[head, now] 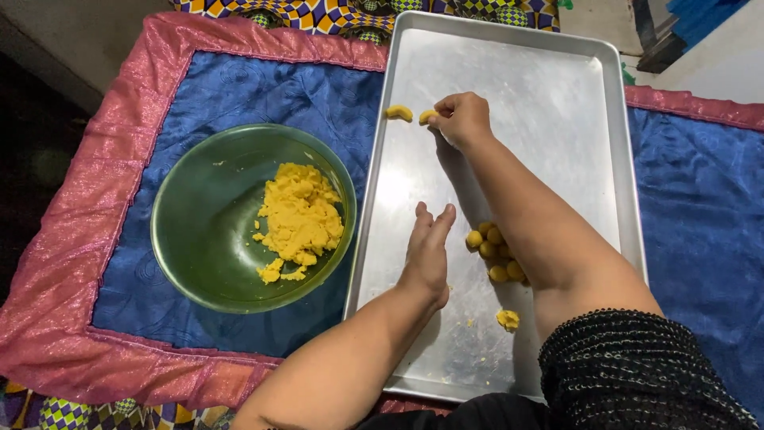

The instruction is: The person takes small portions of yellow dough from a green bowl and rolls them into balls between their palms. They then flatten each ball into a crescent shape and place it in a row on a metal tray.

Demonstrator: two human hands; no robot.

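My right hand [461, 119] reaches to the far left part of a silver baking tray [557, 95] and pinches a small curved piece of yellow dough [427, 116]. Another curved yellow piece [399, 113] lies just left of it on the tray. My left hand [428, 251] rests flat on the tray, fingers together, holding nothing. Several small yellow dough balls [493, 251] sit beside it, partly hidden under my right forearm. A small lump of dough [508, 319] lies nearer to me.
A green glass bowl [199, 231] with a heap of crumbly yellow dough [298, 219] stands left of the tray. Both rest on a blue cloth [263, 95] with a pink shiny border [95, 183]. A patterned fabric shows beyond it.
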